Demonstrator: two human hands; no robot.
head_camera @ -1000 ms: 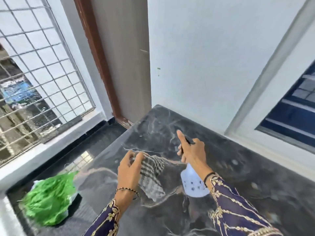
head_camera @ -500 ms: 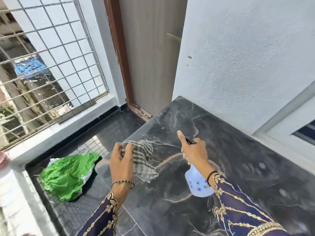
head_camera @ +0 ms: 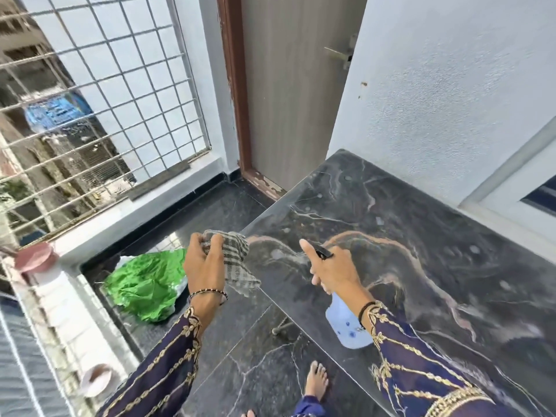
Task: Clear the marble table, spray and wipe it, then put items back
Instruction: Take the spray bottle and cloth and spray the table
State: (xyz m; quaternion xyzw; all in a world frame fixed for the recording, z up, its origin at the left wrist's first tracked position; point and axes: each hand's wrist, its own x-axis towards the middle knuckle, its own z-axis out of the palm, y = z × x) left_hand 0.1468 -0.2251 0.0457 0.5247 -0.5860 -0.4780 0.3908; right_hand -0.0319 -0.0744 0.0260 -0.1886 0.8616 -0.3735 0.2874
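The dark marble table (head_camera: 421, 236) runs along the white wall, with small droplets on its far part. My right hand (head_camera: 334, 270) grips a pale blue spray bottle (head_camera: 346, 326) above the table's near left part, forefinger stretched along its black nozzle (head_camera: 323, 253). My left hand (head_camera: 201, 266) holds a grey checked cloth (head_camera: 237, 263) bunched up at the table's left edge, part of it hanging over the floor.
A green plastic bag (head_camera: 147, 284) lies on the dark tiled floor (head_camera: 240, 341) left of the table. A grilled window (head_camera: 99, 94) and low ledge (head_camera: 126, 212) stand on the left, a door (head_camera: 288, 94) ahead. My bare foot (head_camera: 316, 383) is by the table's edge.
My view has swung left and pulled back, showing more floor. My left hand with the cloth has shifted from over the tabletop to its left edge. The right hand keeps its grip on the bottle.
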